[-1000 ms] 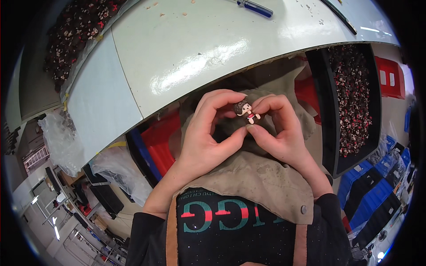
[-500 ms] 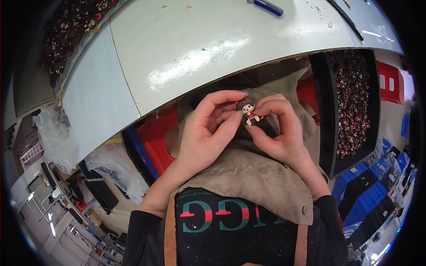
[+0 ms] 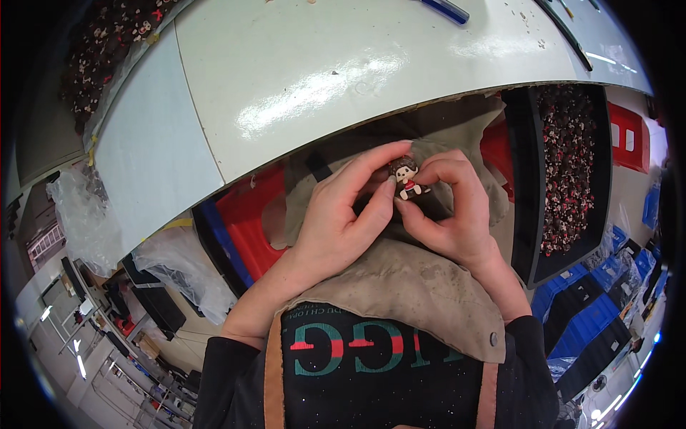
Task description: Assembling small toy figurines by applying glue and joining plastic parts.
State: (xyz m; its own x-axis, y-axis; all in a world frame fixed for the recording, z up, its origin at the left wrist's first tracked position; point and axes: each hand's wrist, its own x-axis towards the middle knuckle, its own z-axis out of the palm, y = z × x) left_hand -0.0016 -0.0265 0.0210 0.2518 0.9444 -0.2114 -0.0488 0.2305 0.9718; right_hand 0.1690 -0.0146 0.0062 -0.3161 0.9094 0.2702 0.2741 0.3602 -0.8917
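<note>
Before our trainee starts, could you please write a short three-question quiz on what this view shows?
1. True or false: the figurine is between the left hand and the right hand.
2. Where is the black bin? A: left of both hands. B: right of both hands.
3. Fill in: the blue tool lies on the ____.

Key: 1, true; 2, B; 3, table.

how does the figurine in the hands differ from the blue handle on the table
The figurine is brown, pale and red; the handle is blue. The figurine has a rounded head; the handle is long and straight. The figurine is held by the left hand and right hand; the handle lies on the table.
</note>
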